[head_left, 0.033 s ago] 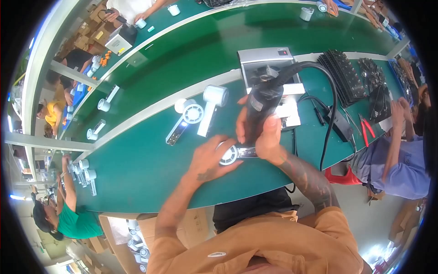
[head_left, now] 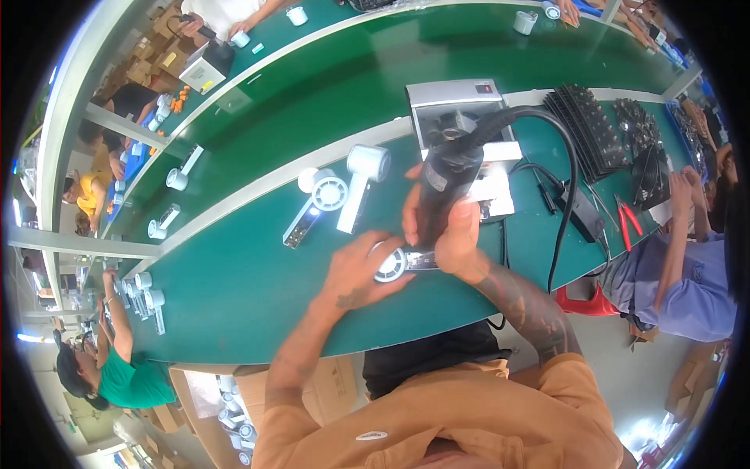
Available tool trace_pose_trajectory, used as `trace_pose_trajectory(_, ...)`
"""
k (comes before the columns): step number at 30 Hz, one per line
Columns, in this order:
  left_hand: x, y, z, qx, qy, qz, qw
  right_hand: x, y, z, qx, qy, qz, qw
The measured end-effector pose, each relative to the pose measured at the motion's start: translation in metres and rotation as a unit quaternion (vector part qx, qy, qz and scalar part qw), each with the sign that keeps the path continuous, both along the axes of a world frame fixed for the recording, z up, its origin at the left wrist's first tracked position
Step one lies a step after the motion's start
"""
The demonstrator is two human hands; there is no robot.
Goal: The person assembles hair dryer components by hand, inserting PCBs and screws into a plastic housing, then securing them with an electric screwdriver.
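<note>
My left hand [head_left: 355, 270] is closed round the round white head of a handheld fan [head_left: 389, 265], which lies on the green table in front of me. Its handle points right, with a circuit board showing in it. In my right hand [head_left: 459, 234] is a black electric screwdriver [head_left: 451, 168], held upright over the handle; its tip is hidden by my fingers. Beyond my left hand lie a second fan [head_left: 329, 194], its handle uncovered with a board inside, and another white fan [head_left: 368, 164].
A silver machine [head_left: 453, 95] stands behind the screwdriver, whose black cable [head_left: 573, 168] loops right. Further right are a black adapter [head_left: 580, 216], red-handled pliers [head_left: 628, 223] and stacked black parts [head_left: 584, 133]. A green belt [head_left: 312, 94] runs beyond. Co-workers sit left and right.
</note>
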State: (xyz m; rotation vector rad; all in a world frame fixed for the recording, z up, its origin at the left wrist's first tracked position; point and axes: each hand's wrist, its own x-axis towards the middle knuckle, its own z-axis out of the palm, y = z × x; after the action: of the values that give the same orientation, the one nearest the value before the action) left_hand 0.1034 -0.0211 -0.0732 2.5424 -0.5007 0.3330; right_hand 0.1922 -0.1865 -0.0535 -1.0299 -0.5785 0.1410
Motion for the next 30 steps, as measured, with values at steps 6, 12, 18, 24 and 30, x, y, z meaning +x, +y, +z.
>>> trace_pose_trajectory(6,0.007,0.002,-0.003,0.008,-0.026,-0.029,0.999,0.01,-0.001,-0.007,0.065,-0.032,0.01,0.997)
trace_pose_trajectory(12,0.004,0.004,-0.003,-0.002,-0.017,-0.019,1.0,0.01,0.002,-0.006,0.062,-0.019,0.035,0.997)
trace_pose_trajectory(18,0.006,0.01,-0.001,-0.02,0.002,-0.042,0.999,0.013,-0.003,-0.01,0.055,-0.006,0.074,0.996)
trace_pose_trajectory(24,0.011,0.001,0.001,-0.018,-0.002,-0.025,1.0,0.015,-0.01,0.004,0.017,0.02,0.084,0.996)
trace_pose_trajectory(30,0.01,0.001,-0.003,-0.018,-0.02,-0.033,0.999,0.017,-0.01,0.01,-0.03,0.024,0.107,0.994)
